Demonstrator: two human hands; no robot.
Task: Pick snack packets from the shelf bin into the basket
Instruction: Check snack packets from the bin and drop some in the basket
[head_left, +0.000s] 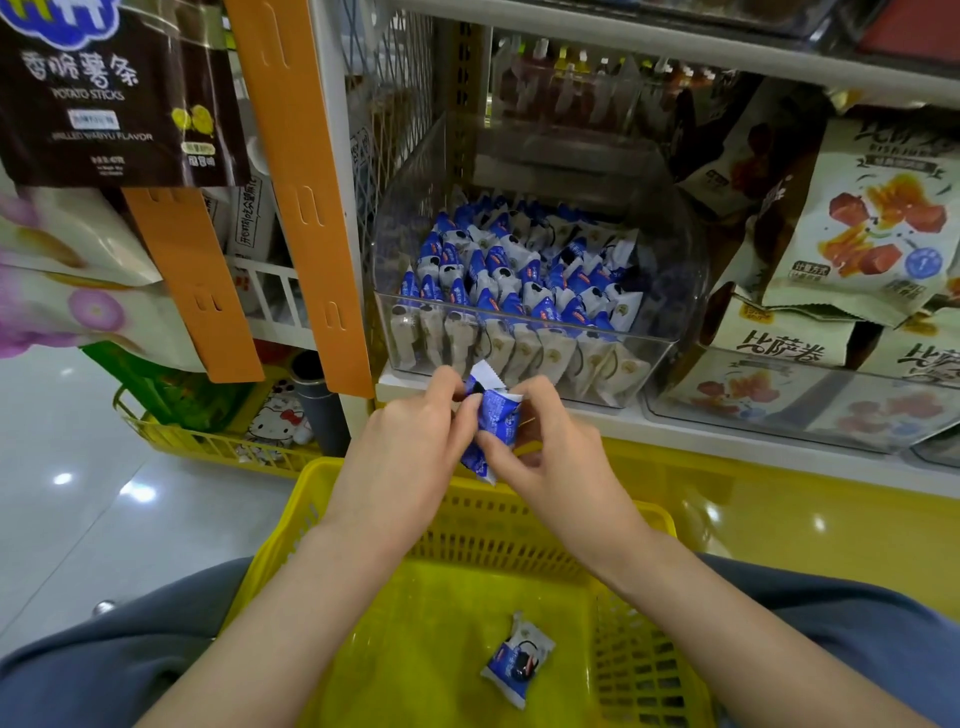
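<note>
Head view: the yellow basket (304, 499) lies open at 6 o'clock, its far rim just below the shelf (727, 434) edge. One packet (519, 660) lies on its floor. At 12 o'clock stands a clear bin (670, 338) full of packets (519, 280). Between them, left hand (410, 441) and right hand (550, 457) pinch a blue packet (497, 418), fingers (448, 382) curled on either side.
</note>
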